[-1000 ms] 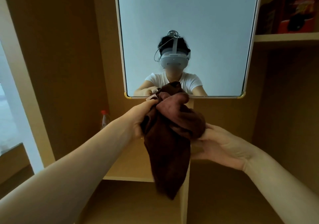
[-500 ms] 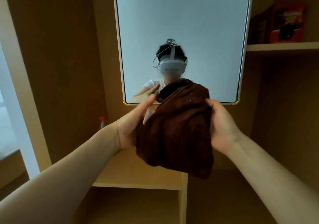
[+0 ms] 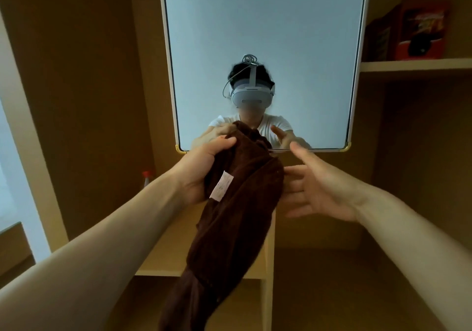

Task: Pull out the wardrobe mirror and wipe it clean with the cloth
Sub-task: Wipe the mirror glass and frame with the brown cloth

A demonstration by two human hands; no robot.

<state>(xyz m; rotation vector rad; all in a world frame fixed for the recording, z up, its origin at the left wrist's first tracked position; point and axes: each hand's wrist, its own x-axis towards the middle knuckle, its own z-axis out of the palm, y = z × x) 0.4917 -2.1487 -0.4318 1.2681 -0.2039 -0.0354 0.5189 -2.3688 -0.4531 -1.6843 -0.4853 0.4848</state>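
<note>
Cloth (image 3: pixel 242 203), soft, limp and probably light, hanging just below the mirror (image 3: pixel 265 37), top bunched in the clenched fingers (image 3: pixel 224 141) of the left hand (image 3: pixel 199 175), right hand (image 3: pixel 321 190) spread, released, also below the mirror; best gathered into a wad near that top before wiping.

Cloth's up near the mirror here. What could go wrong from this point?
The cloth hangs long and bunched from the left hand alone; the right hand is open beside it, so it may slip from that grip. Bunched like this, it might wipe the mirror unevenly, and its white label could drag on the glass.
</note>
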